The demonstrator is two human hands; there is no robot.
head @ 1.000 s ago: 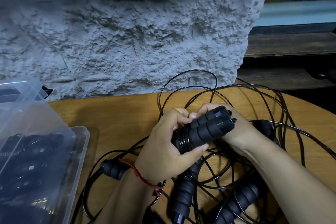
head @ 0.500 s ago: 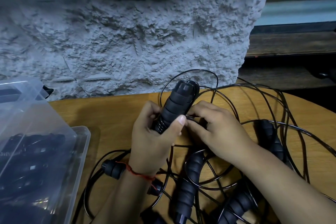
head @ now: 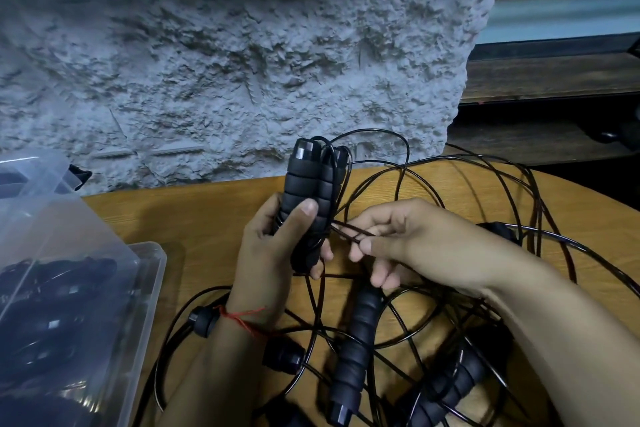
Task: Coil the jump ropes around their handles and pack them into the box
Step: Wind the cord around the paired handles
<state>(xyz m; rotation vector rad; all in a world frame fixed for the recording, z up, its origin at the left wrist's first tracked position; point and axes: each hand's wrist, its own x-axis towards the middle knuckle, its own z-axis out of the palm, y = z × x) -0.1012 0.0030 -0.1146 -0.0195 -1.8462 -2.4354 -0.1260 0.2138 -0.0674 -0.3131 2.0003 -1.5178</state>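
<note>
In left grip [head: 273,255], handles [head: 304,184]; right grip [head: 415,246], cord [head: 341,230].

I count one clear box [head: 157,274]; right of it, two paired handles [head: 301,191] upright and at least four loose handles [head: 356,350] lying flat, amid black cord [head: 398,149] too tangled to count.

My left hand [head: 273,253] grips the paired handles [head: 304,191] upright, thumb across the foam. My right hand [head: 408,243] pinches the thin black cord [head: 348,233] just beside them. Below, loose handles [head: 358,340] and tangled loops lie on the wooden table [head: 194,215] (a red thread [head: 242,317] circles my left wrist). The clear box [head: 157,274] at my left holds dark ropes.
</note>
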